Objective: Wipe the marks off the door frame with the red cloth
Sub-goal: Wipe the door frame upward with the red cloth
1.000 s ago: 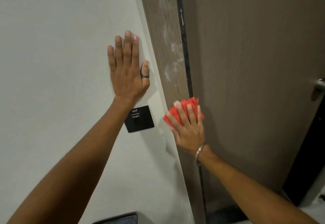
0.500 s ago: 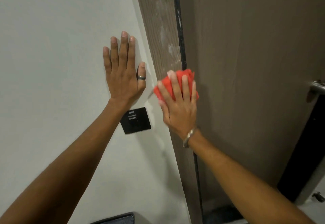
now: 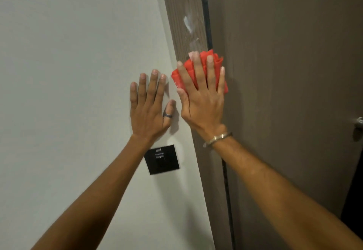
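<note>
The pale wall point(image 3: 68, 73) fills the left side, and my left hand point(image 3: 150, 110) lies flat against it, palm to the surface, fingers straight and pointing up, holding nothing; there is a dark ring point(image 3: 167, 115) on the thumb, which sits a little apart from the other fingers. Just below that wrist, partly behind my forearm, is a black square wall plate point(image 3: 164, 161) with small pale lettering I cannot read. To the right of the wall runs the wood-grain door frame point(image 3: 184, 14), a tall strip leaning slightly in the view, and on its upper part are white smeared marks point(image 3: 187, 24), one streak near the top and another below it, with fainter smudges just above my fingertips. My right hand point(image 3: 202, 100) is spread open and pressed flat onto the red cloth point(image 3: 217, 61), which is bunched against the frame; the cloth shows between my fingers, above them and out past both sides of the hand, its right edge reaching over the dark gap onto the door. A thin metal bracelet point(image 3: 217, 137) circles that wrist. Right of the frame is the brown door point(image 3: 284, 92), and at the far right edge a metal door handle point(image 3: 359, 125) is only partly in view
</note>
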